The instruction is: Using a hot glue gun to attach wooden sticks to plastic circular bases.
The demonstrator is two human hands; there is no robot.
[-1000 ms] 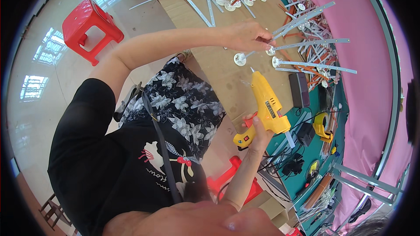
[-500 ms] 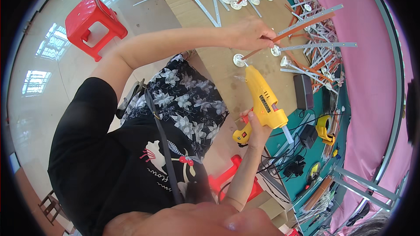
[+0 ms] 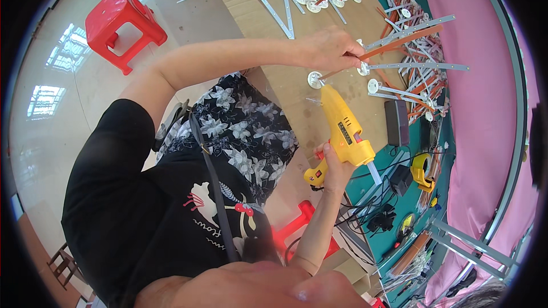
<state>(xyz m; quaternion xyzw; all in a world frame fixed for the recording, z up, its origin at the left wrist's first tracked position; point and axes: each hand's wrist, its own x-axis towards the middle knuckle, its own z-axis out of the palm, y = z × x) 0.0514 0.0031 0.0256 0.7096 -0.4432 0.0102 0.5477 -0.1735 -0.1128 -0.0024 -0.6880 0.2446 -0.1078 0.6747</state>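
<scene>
My left hand [image 3: 334, 50] pinches a thin orange-brown strip [image 3: 408, 36] between thumb and fingers. One end of the strip reaches a round white disc [image 3: 314, 80] lying on the cardboard, and the other sticks out to the right. In my right hand [image 3: 338, 170] is a yellow hot glue gun [image 3: 342, 122], with a clear glue stick [image 3: 374, 172] poking from its back. Its nozzle is at the disc, close to the strip's end; I cannot tell whether they touch. Beside my left fingertips lie grey perforated strips [image 3: 425, 66] with white discs.
Brown cardboard [image 3: 291, 88] covers part of the green table. Many strips with discs are heaped at the far right [image 3: 419, 74]. A dark box [image 3: 396, 121], a yellow tape dispenser [image 3: 421, 171] and tangled cables [image 3: 365, 205] lie right of the gun. A red stool [image 3: 123, 25] stands left.
The view has shifted slightly, so the table sits a little lower and further right. Both hands keep their holds, and the nozzle stays at the disc.
</scene>
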